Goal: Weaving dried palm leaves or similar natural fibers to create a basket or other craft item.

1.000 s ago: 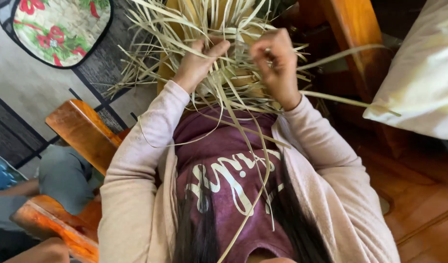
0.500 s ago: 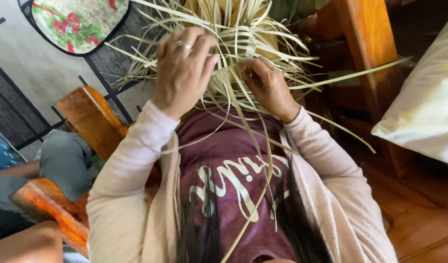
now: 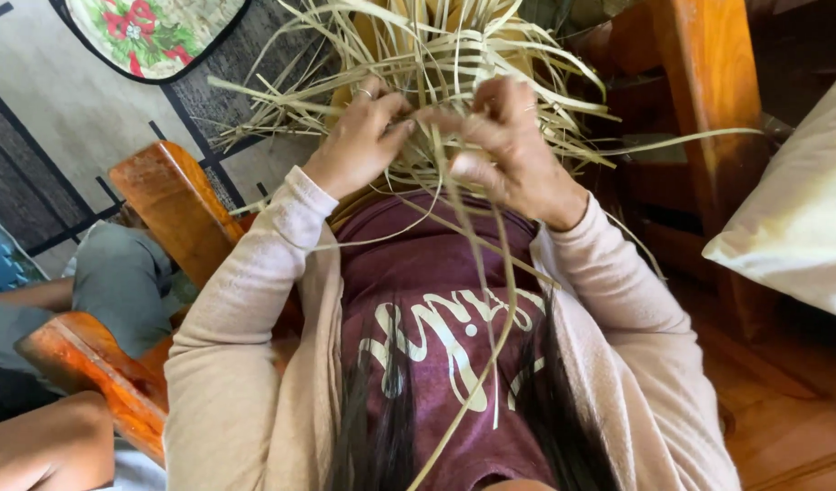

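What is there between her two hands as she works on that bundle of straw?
In the head view, pale flat strips of the woven bundle run between the left hand and right hand; both pinch them.

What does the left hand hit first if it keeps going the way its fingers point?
Probably the right hand: the left hand points across toward it, with only a few pale straw strips between them. Depth is unclear.

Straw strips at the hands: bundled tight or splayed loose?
Splayed loose. The pale strips fan outward in all directions; left hand and right hand pinch a few at the middle.
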